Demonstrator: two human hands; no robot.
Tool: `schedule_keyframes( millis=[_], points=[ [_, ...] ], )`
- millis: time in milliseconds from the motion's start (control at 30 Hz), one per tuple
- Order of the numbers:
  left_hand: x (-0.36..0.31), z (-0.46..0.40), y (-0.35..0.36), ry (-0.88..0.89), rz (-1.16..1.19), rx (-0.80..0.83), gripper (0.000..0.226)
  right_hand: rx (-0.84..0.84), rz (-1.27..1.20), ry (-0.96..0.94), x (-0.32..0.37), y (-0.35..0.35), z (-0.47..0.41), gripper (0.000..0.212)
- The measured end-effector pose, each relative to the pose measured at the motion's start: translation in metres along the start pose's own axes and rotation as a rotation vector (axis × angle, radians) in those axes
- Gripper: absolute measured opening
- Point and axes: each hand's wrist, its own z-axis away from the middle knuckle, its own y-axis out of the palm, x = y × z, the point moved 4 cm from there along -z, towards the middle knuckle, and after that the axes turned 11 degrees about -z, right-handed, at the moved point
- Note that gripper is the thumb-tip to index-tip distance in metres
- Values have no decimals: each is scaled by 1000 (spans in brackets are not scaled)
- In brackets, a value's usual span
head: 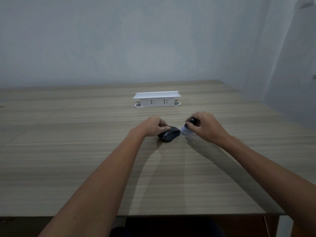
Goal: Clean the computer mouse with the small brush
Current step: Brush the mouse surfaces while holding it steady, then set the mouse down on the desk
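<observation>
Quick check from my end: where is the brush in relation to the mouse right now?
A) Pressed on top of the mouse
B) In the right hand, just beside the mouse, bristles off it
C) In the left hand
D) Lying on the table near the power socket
B: the right hand grips the brush with its pale bristles just right of the mouse, which the left hand steadies on the table.
</observation>
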Motion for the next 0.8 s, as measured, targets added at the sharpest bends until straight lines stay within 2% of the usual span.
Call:
schedule_keyframes(
  millis=[167,333,433,700,800],
  points=[
    [0,6,2,14,-9,-18,37,-77,-83,99,-5,9,11,14],
    [8,15,-1,-35,9,-36,40,-177,-219,343,-25,11,9,13],
    [15,20,-5,-62,14,-42,39,-155,-269,449,-33,18,7,17],
    [27,31,-6,-107,18,-65,35,-79,-152,505,-37,36,16,28],
    [29,35,-6,-104,15,-89,45,-63,-104,511,-40,38,20,31]
  ],
)
